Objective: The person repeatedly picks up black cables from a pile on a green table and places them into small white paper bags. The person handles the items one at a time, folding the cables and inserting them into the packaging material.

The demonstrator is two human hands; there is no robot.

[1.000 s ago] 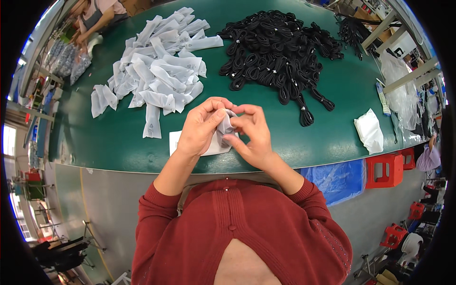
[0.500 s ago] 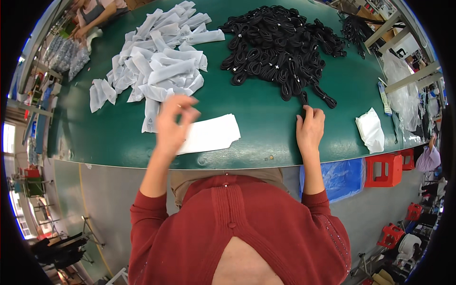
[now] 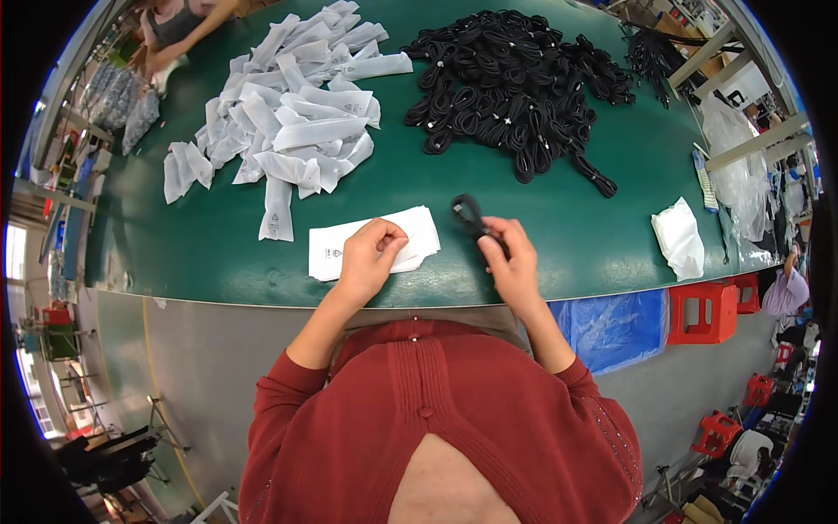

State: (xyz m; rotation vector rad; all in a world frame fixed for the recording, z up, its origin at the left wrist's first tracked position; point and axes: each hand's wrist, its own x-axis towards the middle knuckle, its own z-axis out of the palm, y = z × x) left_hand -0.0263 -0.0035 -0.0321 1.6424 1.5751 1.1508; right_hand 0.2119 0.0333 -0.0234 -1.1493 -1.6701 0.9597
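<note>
My right hand (image 3: 512,259) grips a coiled black cable (image 3: 467,210) above the table, with the coil's loop pointing away from me. My left hand (image 3: 371,259) is over a flat stack of white plastic bags (image 3: 327,244). Its thumb and fingers are pinched together at the top bag, and the fingertips partly cover the spot. Beyond my left hand lies a heap of filled white bags (image 3: 319,131), one of them lying nearer to me than the others. At the far right of centre is a big pile of coiled black cables (image 3: 506,96).
The green table (image 3: 218,262) curves along its near edge. A folded white bundle (image 3: 679,240) sits near its right edge. Below are a blue plastic-lined container (image 3: 615,327) and red stools (image 3: 705,314). Another person (image 3: 175,35) works at the far left.
My right hand has drawn one coiled cable from the pile toward the middle. My left hand has come down from near the filled bags onto the white bag stack, its fingers closing.
</note>
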